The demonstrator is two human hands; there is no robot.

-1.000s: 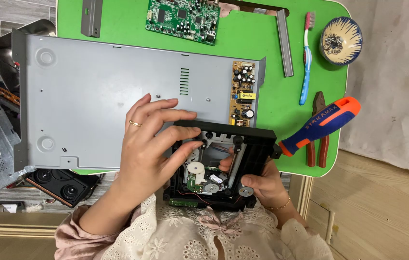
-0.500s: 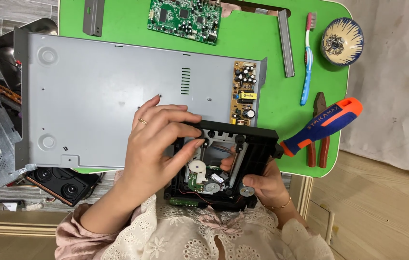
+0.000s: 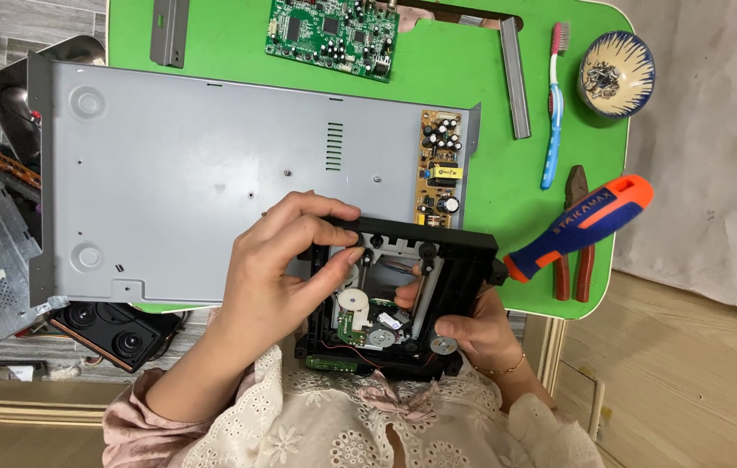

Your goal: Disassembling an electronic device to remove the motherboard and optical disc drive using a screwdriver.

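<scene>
A black disc drive mechanism (image 3: 464,260) with exposed gears, a motor and small wires is held over my lap at the near edge of a green table (image 3: 438,104). My left hand (image 3: 277,260) rests on its left side, fingers pinching at its top left corner. My right hand (image 3: 472,325) grips the drive from below on the right, its thumb on the inner parts. An orange and blue screwdriver (image 3: 581,227) sticks out to the right of the drive; who holds it is hidden.
A grey metal chassis (image 3: 195,173) with a yellow power board (image 3: 440,169) lies on the table. A green circuit board (image 3: 334,33), two grey metal strips, a toothbrush (image 3: 552,108), a patterned bowl (image 3: 616,74) and red pliers (image 3: 578,260) lie around it. Speakers and scrap sit at left.
My left hand's fingers have curled in and shifted slightly onto the drive's top left corner. The drive and right hand stay almost where they were.
</scene>
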